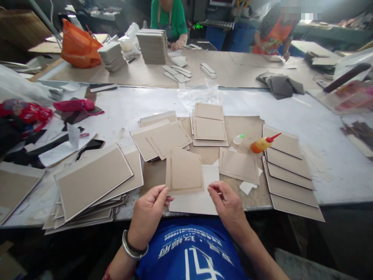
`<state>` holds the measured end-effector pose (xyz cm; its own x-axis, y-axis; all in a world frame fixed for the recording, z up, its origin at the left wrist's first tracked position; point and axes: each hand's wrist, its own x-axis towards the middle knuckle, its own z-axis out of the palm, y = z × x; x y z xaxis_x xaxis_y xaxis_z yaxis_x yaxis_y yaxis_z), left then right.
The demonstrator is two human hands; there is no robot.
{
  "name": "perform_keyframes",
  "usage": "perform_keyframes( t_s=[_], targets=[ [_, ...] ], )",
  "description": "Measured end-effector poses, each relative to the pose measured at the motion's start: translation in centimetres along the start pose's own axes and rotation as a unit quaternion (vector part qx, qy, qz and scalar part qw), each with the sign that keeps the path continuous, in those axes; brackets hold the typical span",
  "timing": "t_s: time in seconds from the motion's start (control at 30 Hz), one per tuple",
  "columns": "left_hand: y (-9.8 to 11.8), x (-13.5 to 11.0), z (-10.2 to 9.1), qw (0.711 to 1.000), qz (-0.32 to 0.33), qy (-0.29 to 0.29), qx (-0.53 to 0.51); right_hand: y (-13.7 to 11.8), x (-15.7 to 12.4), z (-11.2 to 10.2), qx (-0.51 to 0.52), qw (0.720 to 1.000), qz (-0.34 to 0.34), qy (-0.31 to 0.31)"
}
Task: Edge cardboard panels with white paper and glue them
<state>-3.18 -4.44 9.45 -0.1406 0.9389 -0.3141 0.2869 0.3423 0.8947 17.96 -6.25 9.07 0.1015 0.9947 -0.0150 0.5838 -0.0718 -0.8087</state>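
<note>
A beige cardboard panel [184, 171] with a brown glue line along its edges lies over a pale board [210, 177] in front of me. My left hand [152, 210] is closed in a pinch at the panel's near left corner. Just off its near right corner, my right hand [227, 202] is also closed, thumb against curled fingers, above the pale board. Whatever may be between those right fingertips is too small to make out. Another glue-lined panel [239, 165] lies to the right, close to a yellow-orange glue bottle [262, 144] with a red nozzle.
Stacked boards lie at left [93, 181] and fanned boards at right [291, 182]. More glue-lined panels [210, 128] sit ahead, beside a small green-tipped bottle [239, 138]. An orange bag [78, 46] and board piles stand on the far table, where two people work.
</note>
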Motion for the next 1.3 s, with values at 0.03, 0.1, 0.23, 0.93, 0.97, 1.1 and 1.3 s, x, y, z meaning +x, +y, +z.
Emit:
perform_keyframes(
  t_s=[0.03, 0.1, 0.23, 0.93, 0.97, 1.1, 1.3],
  targets=[
    [0.3, -0.2, 0.2, 0.998, 0.05, 0.015, 0.044, -1.6, 0.4, 0.0, -0.003, 0.999, -0.025, -0.023],
    [0.7, -0.7, 0.6, 0.975, 0.172, 0.041, 0.134, -4.4, 1.3, 0.2, -0.023, 0.997, -0.062, -0.042],
    [1.4, -1.2, 2.0, 0.868, 0.398, 0.066, 0.29, -7.3, 2.8, 1.0, -0.08, 0.994, -0.071, -0.027],
    [4.4, -1.9, 8.0, 0.779, 0.537, -0.015, 0.322, -5.0, 2.2, -3.1, -0.334, 0.933, 0.043, 0.125],
    [4.2, -1.8, 7.9, 0.79, 0.536, -0.031, 0.297, -5.0, 2.1, -3.4, -0.326, 0.936, 0.034, 0.129],
    [2.2, 0.1, 6.3, 0.887, 0.426, -0.019, 0.177, -4.7, 1.2, -5.5, -0.235, 0.967, -0.003, 0.101],
    [-1.5, 4.3, 4.6, 0.988, 0.125, -0.041, 0.081, -3.5, 0.4, -7.4, -0.076, 0.996, -0.017, 0.05]
  ],
)
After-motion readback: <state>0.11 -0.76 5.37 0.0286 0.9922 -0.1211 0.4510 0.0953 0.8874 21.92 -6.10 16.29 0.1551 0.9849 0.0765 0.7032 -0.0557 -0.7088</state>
